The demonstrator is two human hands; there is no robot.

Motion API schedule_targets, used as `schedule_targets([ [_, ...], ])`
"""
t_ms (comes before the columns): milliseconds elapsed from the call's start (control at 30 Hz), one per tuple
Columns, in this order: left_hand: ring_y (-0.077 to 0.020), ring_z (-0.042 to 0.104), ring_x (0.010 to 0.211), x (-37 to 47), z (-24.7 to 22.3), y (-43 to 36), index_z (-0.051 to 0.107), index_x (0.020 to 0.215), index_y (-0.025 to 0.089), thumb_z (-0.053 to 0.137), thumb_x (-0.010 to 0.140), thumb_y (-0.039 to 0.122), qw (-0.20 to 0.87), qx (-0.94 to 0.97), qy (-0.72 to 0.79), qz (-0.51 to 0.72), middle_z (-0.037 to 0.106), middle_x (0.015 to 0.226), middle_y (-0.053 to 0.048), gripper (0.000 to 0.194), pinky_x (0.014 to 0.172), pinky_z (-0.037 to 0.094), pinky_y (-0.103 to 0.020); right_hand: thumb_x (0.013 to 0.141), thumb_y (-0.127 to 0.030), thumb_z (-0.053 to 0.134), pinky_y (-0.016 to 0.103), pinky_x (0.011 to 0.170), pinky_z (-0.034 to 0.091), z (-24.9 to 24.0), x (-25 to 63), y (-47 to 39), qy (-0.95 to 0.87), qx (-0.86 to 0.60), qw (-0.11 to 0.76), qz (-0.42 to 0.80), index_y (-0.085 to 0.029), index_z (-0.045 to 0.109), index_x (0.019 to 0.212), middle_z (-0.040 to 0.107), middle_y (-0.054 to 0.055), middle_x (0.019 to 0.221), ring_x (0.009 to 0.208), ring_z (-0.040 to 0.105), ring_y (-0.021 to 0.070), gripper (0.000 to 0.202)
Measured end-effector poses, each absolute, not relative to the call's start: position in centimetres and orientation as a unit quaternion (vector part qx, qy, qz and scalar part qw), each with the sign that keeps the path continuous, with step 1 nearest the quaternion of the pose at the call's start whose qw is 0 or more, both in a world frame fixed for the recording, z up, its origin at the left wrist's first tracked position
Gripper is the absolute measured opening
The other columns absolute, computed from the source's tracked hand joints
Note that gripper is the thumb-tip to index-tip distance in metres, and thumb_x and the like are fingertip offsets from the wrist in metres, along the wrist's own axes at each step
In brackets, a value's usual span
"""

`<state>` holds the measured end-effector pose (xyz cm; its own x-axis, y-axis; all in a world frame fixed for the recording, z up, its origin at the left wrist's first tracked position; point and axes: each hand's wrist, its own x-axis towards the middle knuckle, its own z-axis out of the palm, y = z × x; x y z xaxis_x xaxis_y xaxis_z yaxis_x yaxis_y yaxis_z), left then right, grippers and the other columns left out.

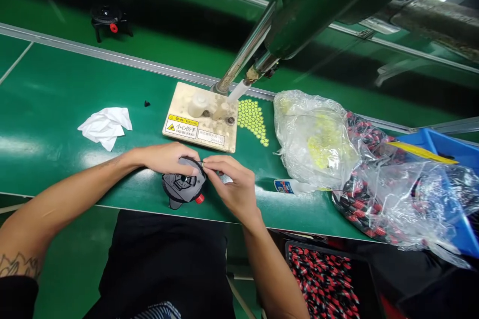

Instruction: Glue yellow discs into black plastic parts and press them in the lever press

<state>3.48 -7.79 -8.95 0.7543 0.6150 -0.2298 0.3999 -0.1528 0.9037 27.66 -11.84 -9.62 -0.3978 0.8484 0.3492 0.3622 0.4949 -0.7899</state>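
While a crumpled white tissue [105, 126] lies well off to the left of both hands on the green work surface [56, 89], the left hand [168, 158] rests curled over the top of a round black plastic part with a red knob [182, 188], touching it. Meeting it fingertip to fingertip, the right hand [230, 187] pinches at the part's upper edge. Beyond the hands stands a beige press base with a yellow warning label [202, 117]; further right lie clear plastic bags of red-and-black pieces [374, 179].

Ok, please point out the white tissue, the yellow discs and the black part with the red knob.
white tissue [106, 126], head view, middle of the crumpled sheet
yellow discs [252, 117], head view, middle of the patch
black part [179, 187], head view, its round face
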Motion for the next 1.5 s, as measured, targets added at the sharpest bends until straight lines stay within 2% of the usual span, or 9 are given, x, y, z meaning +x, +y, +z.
schedule_targets([
  [100, -0.0161, 0.067, 0.08, 3.5, -8.9, -7.9, 0.073, 0.11, 0.016, 0.064, 0.099, 0.047, 0.561, 0.749, 0.339, 0.095, 0.076, 0.095, -0.003, 0.034, 0.069, 0.046, -0.023, 0.099, -0.025, 0.071, 0.041, 0.084, 0.065, -9.7, 28.0, -11.5, -0.792, -0.381, 0.37, 0.3, -0.028, 0.082, 0.096, 0.084, 0.006, 0.101, 0.093, 0.079, 0.0227, 0.012],
  [333, -0.0161, 0.066, 0.078, 3.6, -8.8, -7.9, 0.074, 0.111, 0.017, 0.064, 0.098, 0.048, 0.565, 0.746, 0.341, 0.092, 0.076, 0.092, -0.003, 0.035, 0.065, 0.045, -0.023, 0.097, -0.024, 0.072, 0.036, 0.083, 0.064, -9.3, 28.3, -11.5, -0.781, -0.38, 0.362, 0.34, -0.026, 0.081, 0.095, 0.082, 0.007, 0.102, 0.093, 0.077, 0.02, 0.01],
  [400, -0.016, 0.065, 0.077, 3.6, -8.8, -7.9, 0.074, 0.11, 0.016, 0.064, 0.098, 0.049, 0.56, 0.749, 0.343, 0.09, 0.075, 0.091, -0.003, 0.036, 0.065, 0.044, -0.024, 0.096, -0.032, 0.075, 0.032, 0.074, 0.061, -9.4, 28.1, -11.0, -0.74, -0.403, 0.349, 0.41, -0.024, 0.08, 0.091, 0.079, 0.007, 0.098, 0.086, 0.074, 0.018, 0.011],
  [567, -0.017, 0.066, 0.078, 3.7, -8.9, -7.9, 0.075, 0.11, 0.016, 0.063, 0.099, 0.049, 0.553, 0.753, 0.342, 0.093, 0.076, 0.093, -0.004, 0.037, 0.065, 0.043, -0.024, 0.081, -0.062, 0.085, 0.024, 0.05, 0.047, -10.0, 28.1, -9.5, -0.611, -0.462, 0.255, 0.591, -0.019, 0.074, 0.092, 0.064, -0.001, 0.07, 0.058, 0.055, 0.0112, 0.045],
  [733, -0.0177, 0.068, 0.082, 3.6, -8.8, -8.0, 0.075, 0.112, 0.017, 0.064, 0.098, 0.05, 0.544, 0.769, 0.326, 0.081, 0.077, 0.096, -0.004, 0.037, 0.067, 0.043, -0.025, 0.075, -0.067, 0.087, 0.024, 0.047, 0.041, -9.8, 28.2, -8.9, -0.557, -0.422, 0.167, 0.695, -0.019, 0.069, 0.083, 0.058, -0.004, 0.063, 0.051, 0.049, 0.0086, 0.052],
  [1033, -0.0176, 0.069, 0.083, 3.5, -9.1, -8.0, 0.075, 0.112, 0.017, 0.066, 0.098, 0.047, 0.552, 0.768, 0.311, 0.091, 0.078, 0.097, -0.004, 0.034, 0.071, 0.046, -0.024, 0.077, -0.064, 0.088, 0.023, 0.05, 0.04, -10.1, 27.9, -9.6, -0.567, -0.419, 0.19, 0.683, -0.019, 0.067, 0.083, 0.057, -0.005, 0.064, 0.053, 0.048, 0.0084, 0.05],
  [1267, -0.0205, 0.073, 0.092, 2.9, -9.0, -8.1, 0.076, 0.115, 0.015, 0.069, 0.095, 0.046, 0.523, 0.785, 0.322, 0.087, 0.081, 0.107, -0.006, 0.037, 0.08, 0.051, -0.025, 0.085, -0.072, 0.074, 0.022, 0.052, 0.041, -11.4, 27.8, -9.3, -0.607, -0.385, 0.152, 0.678, -0.019, 0.062, 0.081, 0.054, -0.005, 0.065, 0.057, 0.053, 0.0095, 0.054],
  [1400, -0.0209, 0.074, 0.09, 3.3, -7.6, -8.1, 0.077, 0.117, 0.017, 0.068, 0.097, 0.047, 0.475, 0.807, 0.346, 0.055, 0.082, 0.105, -0.005, 0.038, 0.079, 0.051, -0.025, 0.083, -0.074, 0.073, 0.021, 0.051, 0.041, -11.1, 27.9, -7.8, -0.634, -0.348, 0.117, 0.681, -0.018, 0.062, 0.08, 0.056, -0.005, 0.061, 0.055, 0.054, 0.0096, 0.057],
  [1500, -0.0237, 0.074, 0.1, 3.7, -6.6, -9.5, 0.075, 0.12, 0.02, 0.062, 0.102, 0.045, 0.362, 0.838, 0.404, 0.059, 0.081, 0.113, -0.006, 0.033, 0.088, 0.052, -0.029, 0.081, -0.074, 0.075, 0.02, 0.051, 0.04, -11.0, 28.0, -7.0, -0.64, -0.326, 0.11, 0.687, -0.018, 0.061, 0.076, 0.056, -0.005, 0.058, 0.052, 0.052, 0.0084, 0.058],
])
